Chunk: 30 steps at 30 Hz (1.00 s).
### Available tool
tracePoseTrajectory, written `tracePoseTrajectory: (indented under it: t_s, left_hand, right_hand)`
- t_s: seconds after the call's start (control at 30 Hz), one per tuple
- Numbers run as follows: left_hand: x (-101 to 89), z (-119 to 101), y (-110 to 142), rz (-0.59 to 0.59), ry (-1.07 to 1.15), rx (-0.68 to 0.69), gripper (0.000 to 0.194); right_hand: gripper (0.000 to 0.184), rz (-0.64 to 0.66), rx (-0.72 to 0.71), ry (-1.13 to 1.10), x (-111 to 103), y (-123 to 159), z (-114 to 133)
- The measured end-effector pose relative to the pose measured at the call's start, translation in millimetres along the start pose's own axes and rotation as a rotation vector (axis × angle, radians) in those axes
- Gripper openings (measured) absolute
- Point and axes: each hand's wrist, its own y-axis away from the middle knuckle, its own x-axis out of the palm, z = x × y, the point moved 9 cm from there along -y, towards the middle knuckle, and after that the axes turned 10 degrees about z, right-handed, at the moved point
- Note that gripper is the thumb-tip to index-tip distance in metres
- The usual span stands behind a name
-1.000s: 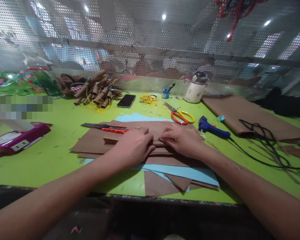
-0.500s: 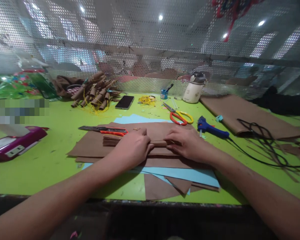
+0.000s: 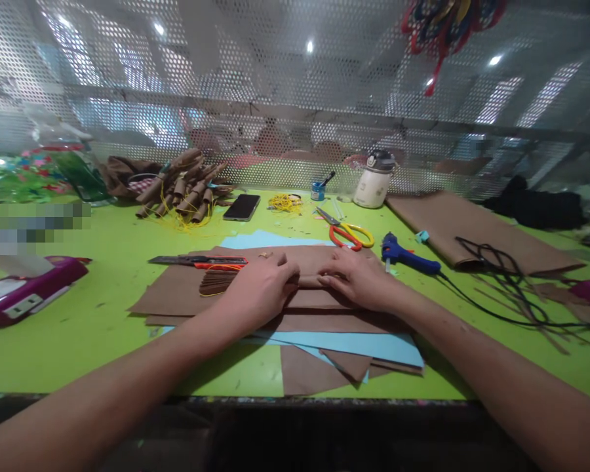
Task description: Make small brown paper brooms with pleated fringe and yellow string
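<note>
My left hand [image 3: 268, 282] and my right hand [image 3: 356, 278] are closed on a narrow folded strip of brown paper [image 3: 309, 282], thumbs and fingers pinching it from both sides. Left of my left hand, a pleated stack of brown paper [image 3: 215, 280] shows its layered ends, slightly fanned. Whether strip and stack are one piece is hidden under my hand. Both lie over flat brown paper sheets [image 3: 172, 298], with light blue sheets [image 3: 373, 346] beneath. A red utility knife [image 3: 201, 261] with its blade pointing left rests just behind the pleats.
Red-and-yellow scissors [image 3: 347, 233] and a blue glue gun [image 3: 410, 254] lie behind my right hand. Farther back are a phone [image 3: 242, 207], tied brown paper rolls [image 3: 189, 190], yellow string [image 3: 285, 202] and a bottle [image 3: 373, 180]. A purple power strip [image 3: 34, 288] stands left; brown paper [image 3: 472, 229] lies right.
The pleated ends left of my left hand have fanned apart a little. My fingers have shifted slightly along the strip, and the whole view has moved a little.
</note>
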Motion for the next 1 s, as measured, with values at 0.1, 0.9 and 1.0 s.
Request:
tracePoseTrajectory:
  t_s: [0.1,0.9,1.0]
  left_hand:
    - [0.7,2.3,-5.6,0.032,-0.013,0.009,0.027]
    - [6.8,17.5,-17.5,-0.028,0.084,0.033,0.028]
    - [9.2,18.6,-19.1,-0.022,0.079,0.039,0.025]
  right_hand:
    - [0.021,-0.035,0.055,-0.041,-1.8,-0.6,-4.6]
    - [0.026,0.003,-0.025,0.210,9.4,-10.7,10.6]
    - [0.026,0.009,-0.013,0.203,8.7,-11.0,8.9]
